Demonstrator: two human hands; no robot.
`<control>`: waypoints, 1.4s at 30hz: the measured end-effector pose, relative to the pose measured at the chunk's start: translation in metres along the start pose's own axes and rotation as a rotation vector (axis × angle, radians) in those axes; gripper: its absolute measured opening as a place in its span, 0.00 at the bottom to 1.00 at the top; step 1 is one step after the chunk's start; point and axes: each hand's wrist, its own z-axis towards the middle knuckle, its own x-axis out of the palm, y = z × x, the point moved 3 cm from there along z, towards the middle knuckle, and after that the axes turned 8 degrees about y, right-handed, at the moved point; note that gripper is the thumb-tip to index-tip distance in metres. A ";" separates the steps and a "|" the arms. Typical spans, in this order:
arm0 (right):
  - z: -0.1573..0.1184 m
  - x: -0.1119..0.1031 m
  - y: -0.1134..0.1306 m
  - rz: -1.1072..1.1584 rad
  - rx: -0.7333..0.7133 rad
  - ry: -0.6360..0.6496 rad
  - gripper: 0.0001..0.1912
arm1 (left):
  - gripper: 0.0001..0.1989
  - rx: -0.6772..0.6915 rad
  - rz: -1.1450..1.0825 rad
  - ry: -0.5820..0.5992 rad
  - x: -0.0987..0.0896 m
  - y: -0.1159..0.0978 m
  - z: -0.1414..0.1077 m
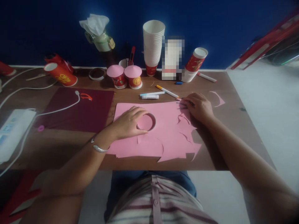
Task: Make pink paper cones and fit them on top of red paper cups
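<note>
My left hand (pixel 128 123) curves its thumb and fingers around a roll of tape (pixel 153 123), which lies flat on the pink paper (pixel 130 147). Pink shows through the ring's open middle. At the paper's upper right corner, my right hand (pixel 198 107) has its fingers drawn together, low over the table. Slim dark and pinkish shapes show at its fingertips, too unclear to name. The paper's right side is cut into curved, ragged edges. A curved pink scrap (pixel 218 99) lies beyond my right hand.
Behind the paper lie an orange marker (pixel 167 91), a blue marker (pixel 151 94) and a glue stick (pixel 150 97). Two red cups with pink cone tops (pixel 115 71) (pixel 133 72) stand near a tall cup stack (pixel 153 43). A white cable (pixel 58 112) and power strip (pixel 16 130) lie left.
</note>
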 end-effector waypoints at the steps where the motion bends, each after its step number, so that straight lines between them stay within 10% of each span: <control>1: 0.000 0.000 0.000 -0.003 0.002 0.008 0.15 | 0.33 -0.010 0.000 0.001 -0.001 0.001 0.000; 19: 0.000 0.005 -0.010 -0.050 -0.089 -0.052 0.14 | 0.39 -0.182 -0.116 0.166 -0.036 0.030 -0.019; 26: 0.000 0.006 -0.012 -0.053 -0.089 -0.069 0.14 | 0.50 -0.053 -0.051 0.128 -0.022 0.021 -0.013; 42: 0.002 0.002 -0.008 -0.021 -0.026 -0.015 0.12 | 0.41 0.019 0.063 0.072 -0.006 0.020 -0.005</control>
